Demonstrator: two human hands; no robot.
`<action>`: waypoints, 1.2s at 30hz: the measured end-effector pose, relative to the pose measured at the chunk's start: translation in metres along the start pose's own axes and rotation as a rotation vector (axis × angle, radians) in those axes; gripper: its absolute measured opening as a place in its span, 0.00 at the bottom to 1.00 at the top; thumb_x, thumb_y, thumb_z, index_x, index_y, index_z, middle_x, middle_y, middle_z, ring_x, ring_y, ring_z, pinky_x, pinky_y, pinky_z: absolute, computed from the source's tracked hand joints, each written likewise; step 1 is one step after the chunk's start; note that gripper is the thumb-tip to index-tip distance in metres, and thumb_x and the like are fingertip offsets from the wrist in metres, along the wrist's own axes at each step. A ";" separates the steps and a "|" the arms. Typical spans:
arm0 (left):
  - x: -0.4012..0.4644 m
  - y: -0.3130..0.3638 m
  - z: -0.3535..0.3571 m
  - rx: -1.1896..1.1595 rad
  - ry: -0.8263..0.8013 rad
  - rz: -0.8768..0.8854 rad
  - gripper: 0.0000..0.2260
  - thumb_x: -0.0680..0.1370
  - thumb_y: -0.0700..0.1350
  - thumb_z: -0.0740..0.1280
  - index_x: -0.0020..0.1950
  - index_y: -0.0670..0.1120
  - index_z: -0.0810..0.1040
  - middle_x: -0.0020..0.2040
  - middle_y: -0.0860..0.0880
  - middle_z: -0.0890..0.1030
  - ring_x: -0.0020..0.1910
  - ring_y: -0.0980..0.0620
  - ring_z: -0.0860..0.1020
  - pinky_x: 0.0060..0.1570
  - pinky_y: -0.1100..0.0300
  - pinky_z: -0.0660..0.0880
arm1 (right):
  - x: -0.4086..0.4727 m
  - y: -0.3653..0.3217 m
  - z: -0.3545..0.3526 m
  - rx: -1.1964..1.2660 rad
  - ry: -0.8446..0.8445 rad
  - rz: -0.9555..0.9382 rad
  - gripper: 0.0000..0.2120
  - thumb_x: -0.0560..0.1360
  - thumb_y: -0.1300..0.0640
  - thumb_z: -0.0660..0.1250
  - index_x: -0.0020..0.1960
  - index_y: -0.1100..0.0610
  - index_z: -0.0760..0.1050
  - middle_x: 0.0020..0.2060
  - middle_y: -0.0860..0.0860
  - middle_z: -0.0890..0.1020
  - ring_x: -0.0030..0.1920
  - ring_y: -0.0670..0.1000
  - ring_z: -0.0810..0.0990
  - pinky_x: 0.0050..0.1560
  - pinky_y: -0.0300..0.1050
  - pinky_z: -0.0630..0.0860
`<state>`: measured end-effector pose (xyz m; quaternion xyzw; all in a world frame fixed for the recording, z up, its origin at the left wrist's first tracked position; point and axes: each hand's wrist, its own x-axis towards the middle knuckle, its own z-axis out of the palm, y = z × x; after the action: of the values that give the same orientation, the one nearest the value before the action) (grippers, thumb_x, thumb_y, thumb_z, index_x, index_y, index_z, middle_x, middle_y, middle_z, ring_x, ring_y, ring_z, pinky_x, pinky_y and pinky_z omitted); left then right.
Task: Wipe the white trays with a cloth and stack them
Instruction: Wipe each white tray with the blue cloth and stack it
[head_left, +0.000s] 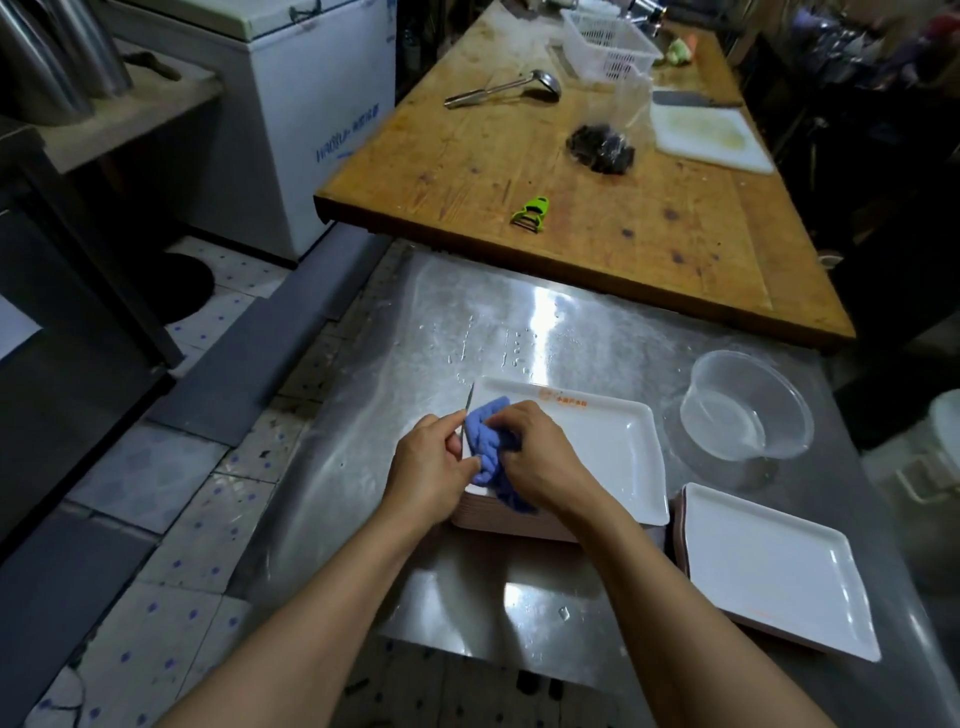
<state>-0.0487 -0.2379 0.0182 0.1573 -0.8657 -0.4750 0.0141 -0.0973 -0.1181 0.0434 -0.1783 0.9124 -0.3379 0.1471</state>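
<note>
Gripping a bunched blue cloth, the right hand presses it against the left part of a white tray, fingers curled round the fabric. The left hand pinches the tray's left rim between thumb and fingers, just beside the cloth. This tray, which bears an orange mark along its far edge, lies on top of a stack of trays whose pinkish edges show beneath it — the stack stands on a wet steel counter.

To the right, close by but apart, a second stack lies with a white tray uppermost, set at an angle toward the counter's near right corner. Beyond it a clear plastic tub stands upright on the counter, just beside the first stack's far right corner.

A wooden table sits behind and partly over the counter's far edge. On it — from near to far — lie a green peeler, a clear bag of something dark, a white cutting board with a cleaver at its far edge, a steel ladle and a white basket. A white chest freezer stands to the left of the table, on a tiled floor.
</note>
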 end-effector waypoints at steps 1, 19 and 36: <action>0.000 0.000 -0.001 -0.015 -0.017 -0.001 0.12 0.70 0.35 0.70 0.49 0.48 0.77 0.41 0.45 0.72 0.37 0.48 0.71 0.45 0.53 0.72 | -0.004 0.001 0.000 0.004 -0.028 0.005 0.06 0.67 0.70 0.66 0.43 0.65 0.78 0.40 0.55 0.74 0.39 0.53 0.75 0.32 0.35 0.70; 0.005 0.014 0.014 0.257 0.109 -0.093 0.16 0.72 0.41 0.68 0.59 0.46 0.74 0.51 0.43 0.79 0.50 0.43 0.77 0.42 0.58 0.69 | -0.057 0.023 -0.016 -0.423 -0.033 0.035 0.13 0.74 0.57 0.62 0.58 0.52 0.72 0.59 0.52 0.71 0.58 0.55 0.68 0.53 0.50 0.60; 0.006 0.029 -0.002 0.201 0.114 -0.008 0.12 0.73 0.36 0.65 0.53 0.43 0.67 0.47 0.45 0.77 0.46 0.44 0.76 0.44 0.49 0.74 | -0.018 0.063 -0.048 -0.389 0.208 0.169 0.31 0.71 0.58 0.70 0.69 0.61 0.62 0.68 0.57 0.62 0.64 0.58 0.64 0.61 0.47 0.67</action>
<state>-0.0611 -0.2271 0.0427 0.1880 -0.9062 -0.3759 0.0459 -0.1145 -0.0389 0.0390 -0.0907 0.9822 -0.1586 0.0429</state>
